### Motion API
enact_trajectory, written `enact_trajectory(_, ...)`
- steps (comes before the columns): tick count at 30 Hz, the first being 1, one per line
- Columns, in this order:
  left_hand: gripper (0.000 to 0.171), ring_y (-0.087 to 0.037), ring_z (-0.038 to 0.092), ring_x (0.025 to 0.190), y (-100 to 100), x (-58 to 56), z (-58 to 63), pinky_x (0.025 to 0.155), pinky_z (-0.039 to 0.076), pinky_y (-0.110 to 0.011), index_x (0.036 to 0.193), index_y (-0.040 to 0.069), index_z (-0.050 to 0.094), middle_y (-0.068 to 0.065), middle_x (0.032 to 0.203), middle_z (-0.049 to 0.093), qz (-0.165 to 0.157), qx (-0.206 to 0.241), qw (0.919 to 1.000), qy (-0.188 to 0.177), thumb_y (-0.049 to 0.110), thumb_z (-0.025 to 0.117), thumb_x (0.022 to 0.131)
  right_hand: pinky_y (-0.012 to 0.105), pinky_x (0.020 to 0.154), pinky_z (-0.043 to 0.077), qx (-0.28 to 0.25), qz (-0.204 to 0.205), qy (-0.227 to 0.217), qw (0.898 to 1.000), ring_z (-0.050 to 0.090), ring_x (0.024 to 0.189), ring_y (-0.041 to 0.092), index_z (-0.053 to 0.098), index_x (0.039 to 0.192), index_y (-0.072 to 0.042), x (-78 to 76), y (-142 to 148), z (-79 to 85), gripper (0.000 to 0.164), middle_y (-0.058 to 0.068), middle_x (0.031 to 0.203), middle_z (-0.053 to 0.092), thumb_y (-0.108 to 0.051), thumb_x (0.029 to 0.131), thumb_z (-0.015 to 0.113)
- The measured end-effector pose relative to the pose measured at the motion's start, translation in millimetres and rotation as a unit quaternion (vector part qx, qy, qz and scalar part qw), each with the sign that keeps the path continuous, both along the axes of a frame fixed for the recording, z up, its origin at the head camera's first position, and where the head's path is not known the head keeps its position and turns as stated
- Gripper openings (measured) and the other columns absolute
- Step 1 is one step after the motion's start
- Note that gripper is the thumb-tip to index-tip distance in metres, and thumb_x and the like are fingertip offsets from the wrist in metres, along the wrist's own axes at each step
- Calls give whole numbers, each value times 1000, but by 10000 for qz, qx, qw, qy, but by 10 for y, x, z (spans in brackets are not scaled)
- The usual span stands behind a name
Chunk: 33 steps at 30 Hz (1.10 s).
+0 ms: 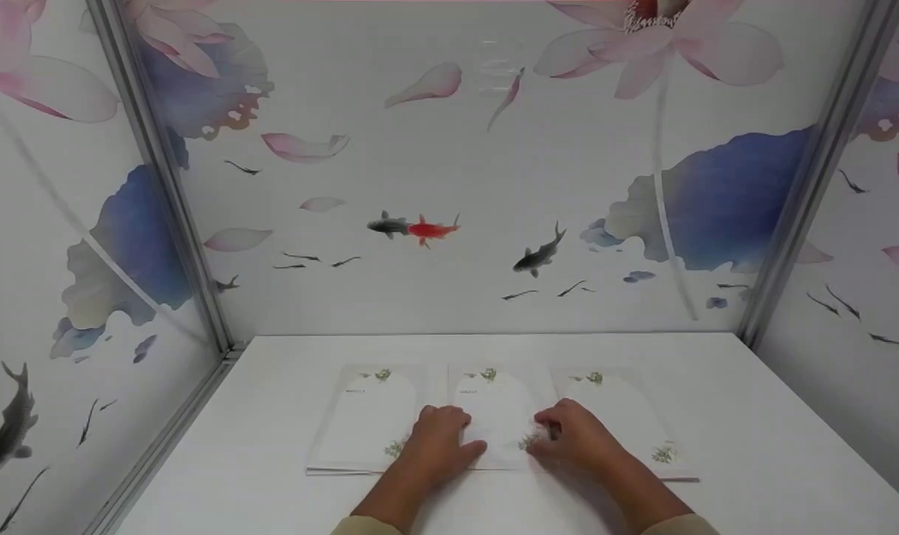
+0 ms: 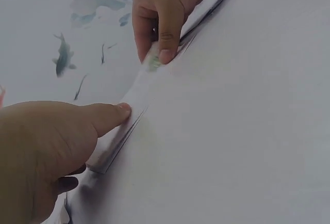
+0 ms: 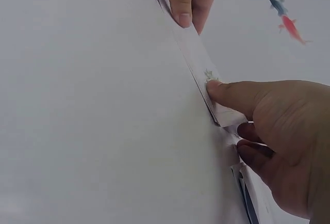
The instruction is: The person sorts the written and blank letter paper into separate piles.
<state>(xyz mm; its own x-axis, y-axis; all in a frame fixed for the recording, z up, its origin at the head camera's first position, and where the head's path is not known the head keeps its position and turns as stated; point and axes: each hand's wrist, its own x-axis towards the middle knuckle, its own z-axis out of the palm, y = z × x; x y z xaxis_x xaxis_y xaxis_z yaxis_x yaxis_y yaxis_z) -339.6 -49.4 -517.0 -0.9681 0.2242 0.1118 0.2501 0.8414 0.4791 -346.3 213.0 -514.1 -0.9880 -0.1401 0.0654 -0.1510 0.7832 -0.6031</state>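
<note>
A middle stack of letter paper (image 1: pixel 498 412), white with small green plant prints, lies between my hands. My left hand (image 1: pixel 442 442) grips its left side, thumb near the front edge; in the left wrist view that thumb (image 2: pixel 111 116) lies on the top sheet. My right hand (image 1: pixel 574 438) holds the right side, its thumb (image 3: pixel 227 91) over the printed corner in the right wrist view. Layered sheet edges show along the stack's front (image 3: pixel 193 53). A similar left stack (image 1: pixel 368 420) and right stack (image 1: pixel 628 416) lie at either side, partly covered by my hands.
The papers lie on a white table (image 1: pixel 249 446). Behind it stands a white back panel (image 1: pixel 479 297) printed with lotus and fish. Side panels on both sides meet it at metal corner posts (image 1: pixel 171 193).
</note>
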Motion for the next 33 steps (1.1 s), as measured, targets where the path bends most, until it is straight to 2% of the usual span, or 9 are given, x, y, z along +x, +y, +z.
enact_trajectory(2,47,-33,60,136,4,3,7,120,47,-52,134,8,72,-10,140,71,136,287,9993,185,38,76,98,43,98,56,-229,-301,-45,9993,61,100,15,78,127,-12,2,-6,16,50,-1,110,70,-36,86,91)
enact_trajectory(5,38,-37,59,142,20,3,28,123,45,-55,134,5,70,-15,143,69,537,902,9942,211,23,73,101,45,100,59,-715,-774,-169,9943,66,104,18,76,131,-10,9,-19,56,45,3,114,74,-33,92,85)
enact_trajectory(7,37,-39,59,143,29,-1,38,122,45,-56,135,3,70,-17,143,68,869,1404,9862,147,15,71,101,41,96,61,-1068,-1045,-340,9882,66,104,19,74,133,-7,16,-28,82,42,5,116,75,-25,96,81)
enact_trajectory(9,38,-39,58,144,35,-10,47,121,46,-57,138,4,69,-17,144,68,1230,1883,9744,-37,12,70,100,35,89,61,-1353,-1217,-499,9820,66,102,21,72,134,-4,23,-33,104,40,9,116,75,-18,97,78)
enact_trajectory(12,38,-38,62,139,37,-24,53,117,50,-56,137,4,69,-16,139,72,1602,2345,9586,-233,9,69,99,29,81,61,-1634,-1385,-720,9741,66,100,22,72,133,-2,43,-41,136,38,12,116,73,-12,97,75)
enact_trajectory(16,37,-31,69,125,26,-31,44,110,56,-52,134,4,71,-12,126,75,1708,2472,9533,-303,7,70,97,28,80,62,-1773,-1476,-875,9691,66,101,23,73,130,-2,57,-50,162,35,14,118,72,-10,96,75)
enact_trajectory(20,38,-24,70,115,24,-30,36,108,58,-50,134,6,72,-9,119,76,1709,2604,9497,-318,6,71,96,27,80,62,-1940,-1593,-951,9633,65,101,24,73,130,-3,65,-55,177,35,14,118,72,-10,96,74)
enact_trajectory(28,40,-24,69,117,5,-38,66,108,57,-49,137,8,70,-7,121,75,1822,2696,9448,-390,7,69,97,28,75,60,-2584,-1470,-784,9516,67,93,22,71,133,-1,88,-87,153,38,14,113,69,-8,96,73)
enact_trajectory(33,41,-26,68,123,-125,-59,133,110,56,-49,139,7,69,-8,125,74,1942,2808,9391,-397,6,66,98,28,77,61,-2829,-1366,-738,9465,68,93,20,71,134,-2,82,-223,172,36,13,113,70,-9,98,71)
